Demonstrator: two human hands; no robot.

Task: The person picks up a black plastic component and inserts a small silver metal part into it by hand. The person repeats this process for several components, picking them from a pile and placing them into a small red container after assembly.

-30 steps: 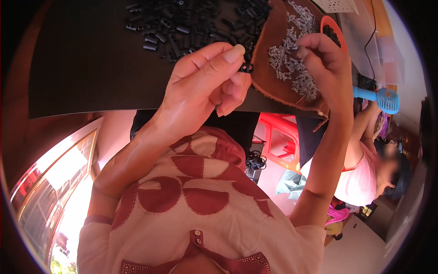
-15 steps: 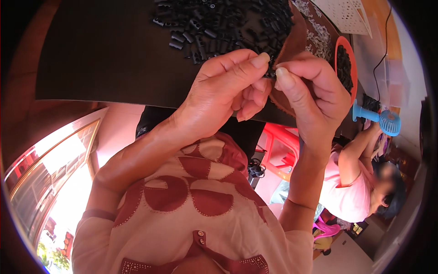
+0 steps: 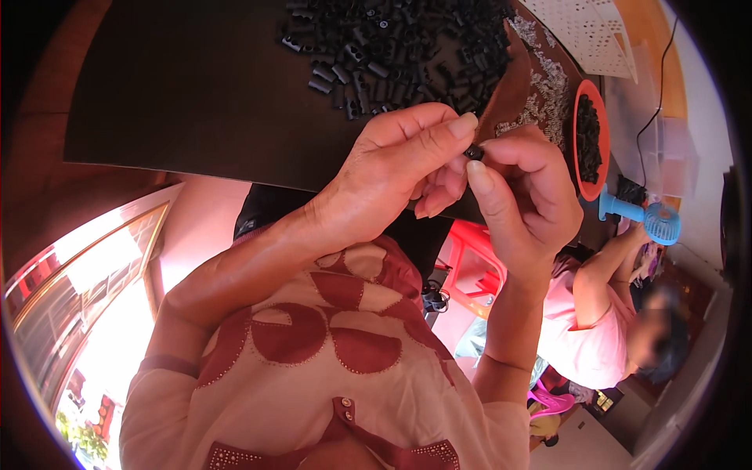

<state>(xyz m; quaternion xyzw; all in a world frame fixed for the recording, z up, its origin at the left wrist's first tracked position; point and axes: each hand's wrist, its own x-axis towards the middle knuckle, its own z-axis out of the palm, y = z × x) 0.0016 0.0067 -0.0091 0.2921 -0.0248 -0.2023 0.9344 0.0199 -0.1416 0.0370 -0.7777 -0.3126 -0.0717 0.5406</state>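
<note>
Over the near edge of the dark table, my two hands meet with their fingertips close together. A small black plastic part (image 3: 473,152) sits between them, mostly covered by the fingers. My left hand (image 3: 392,164) pinches it from the left with thumb and forefinger, the other fingers curled beneath. From the right, my right hand (image 3: 521,192) grips it between thumb and forefinger. Just beyond the hands lies a heap of small black cylindrical plastic parts (image 3: 376,69). Small shiny silver pieces (image 3: 552,86) are spread to the right of the heap.
An orange bowl (image 3: 580,177) of black parts stands at the right, near a blue handheld fan (image 3: 662,224). A white perforated basket (image 3: 583,31) is behind it. A red plastic stool (image 3: 468,294) stands below the table. A person in pink (image 3: 583,329) sits at the right.
Both hands have come slightly lower in view and the fingertips have shifted around the black part, which shows more clearly. The whole table scene has also shifted a little in view.
</note>
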